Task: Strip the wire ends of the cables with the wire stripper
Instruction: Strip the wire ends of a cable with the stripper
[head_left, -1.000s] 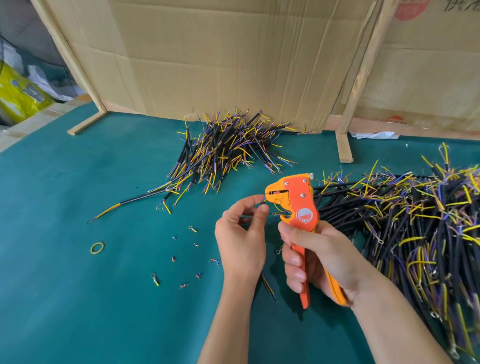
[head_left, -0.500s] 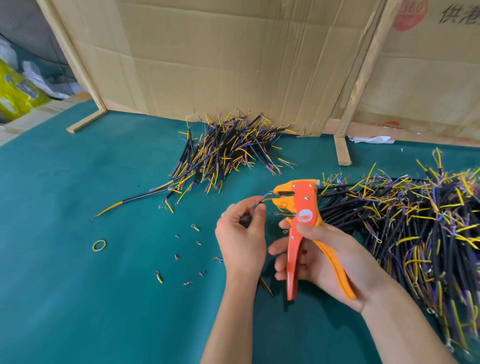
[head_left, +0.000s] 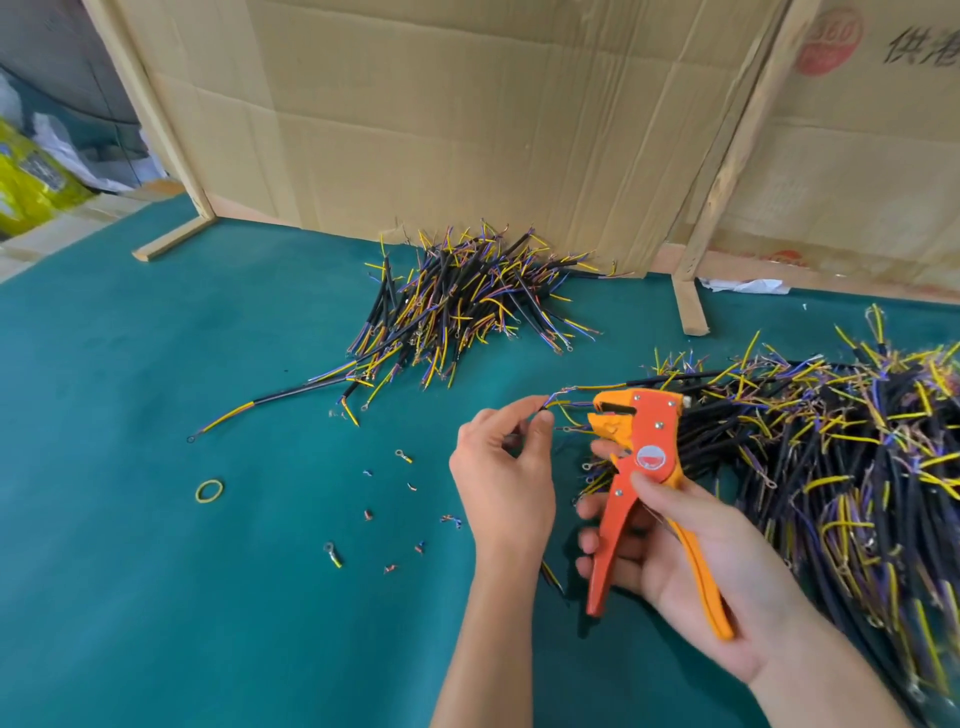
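Right hand (head_left: 691, 551) loosely gripped the wire stripper (head_left: 635, 457), handles now sprung apart after a squeeze; left hand (head_left: 501, 467) pinched the cable (head_left: 548, 402) beside its mouth, ready for another end.

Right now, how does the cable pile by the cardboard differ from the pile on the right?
The pile by the cardboard is small and compact; the right pile is far bigger and runs out of the picture. The cardboard pile lies apart from both hands; the right pile spreads just behind the right hand and its stripper. Both hold short black cables with yellow and blue wire ends, on the same green table.
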